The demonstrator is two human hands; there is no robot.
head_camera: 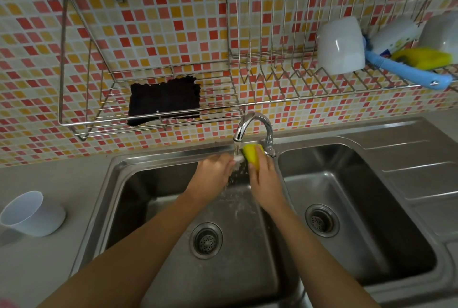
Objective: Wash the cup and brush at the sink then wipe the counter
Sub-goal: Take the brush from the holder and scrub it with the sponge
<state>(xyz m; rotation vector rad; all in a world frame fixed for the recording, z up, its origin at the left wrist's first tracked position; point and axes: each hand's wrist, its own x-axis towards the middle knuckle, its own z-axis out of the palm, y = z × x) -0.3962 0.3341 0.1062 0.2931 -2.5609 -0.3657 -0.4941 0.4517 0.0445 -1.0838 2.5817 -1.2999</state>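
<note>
While water runs from the tap, both hands under it, right hand around yellow sponge.

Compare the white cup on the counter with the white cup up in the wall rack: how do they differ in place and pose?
The counter cup lies on its side on the grey counter left of the sink, mouth open toward the upper left. The rack cup sits in the wire dish rack on the tiled wall, tipped with its base toward the camera, beside a blue brush. No hand touches either. Both are plain white.
</note>
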